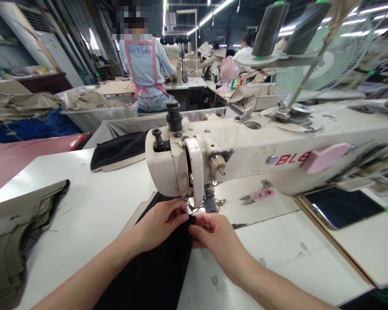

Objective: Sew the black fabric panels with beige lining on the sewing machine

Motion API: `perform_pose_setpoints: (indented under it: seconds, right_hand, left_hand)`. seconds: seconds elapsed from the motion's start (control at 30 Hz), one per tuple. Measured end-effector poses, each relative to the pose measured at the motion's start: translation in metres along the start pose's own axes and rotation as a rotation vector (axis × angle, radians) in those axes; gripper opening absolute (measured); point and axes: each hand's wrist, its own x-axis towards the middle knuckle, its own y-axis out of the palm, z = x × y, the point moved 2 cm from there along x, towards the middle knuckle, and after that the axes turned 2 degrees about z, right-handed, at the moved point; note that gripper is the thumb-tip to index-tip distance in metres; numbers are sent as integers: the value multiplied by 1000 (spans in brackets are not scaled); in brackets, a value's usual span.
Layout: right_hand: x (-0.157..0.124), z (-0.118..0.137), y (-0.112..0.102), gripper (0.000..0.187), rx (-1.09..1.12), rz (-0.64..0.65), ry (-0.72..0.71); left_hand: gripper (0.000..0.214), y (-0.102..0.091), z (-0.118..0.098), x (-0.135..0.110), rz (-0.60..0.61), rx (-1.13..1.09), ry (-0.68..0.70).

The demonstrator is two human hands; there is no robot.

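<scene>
A black piece of fabric lies on the white table, its far end under the needle of a cream sewing machine. My left hand pinches the fabric's edge just in front of the presser foot. My right hand grips the same edge from the right, fingers closed and touching the left hand's fingertips.
Pink thread snips lie right of the needle. A dark phone rests at the right. Stacked khaki pieces sit at the left edge, a black-and-tan piece behind. A person in a pink apron works beyond. Thread cones and a fan stand above.
</scene>
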Motion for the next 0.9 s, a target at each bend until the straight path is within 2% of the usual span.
perform_pose_setpoints:
  seconds: [0.1, 0.17, 0.3, 0.47, 0.57, 0.7, 0.9]
  right_hand:
    - [-4, -6, 0, 31, -73, -83, -44]
    - [-8, -11, 2, 37, -161, -109, -70]
    - [-11, -16, 2, 28, -241, -62, -49]
    - [0, -12, -8, 32, -274, -35, -20]
    - [8, -8, -11, 27, -307, -28, -26]
    - [14, -3, -11, 15, -340, -38, -51]
    - [23, -6, -14, 13, -310, -26, -30]
  left_hand:
    - [11, 3, 5, 2, -4, -11, -58]
    - [12, 7, 8, 0, -49, -1, -81]
    - [10, 12, 8, 0, -191, 40, -132]
    - [10, 15, 6, 5, -157, -18, -255]
    - [12, 16, 6, 8, -166, -37, -306]
    - [11, 14, 1, 13, -190, -42, -344]
    - [19, 13, -2, 17, -198, -80, -371]
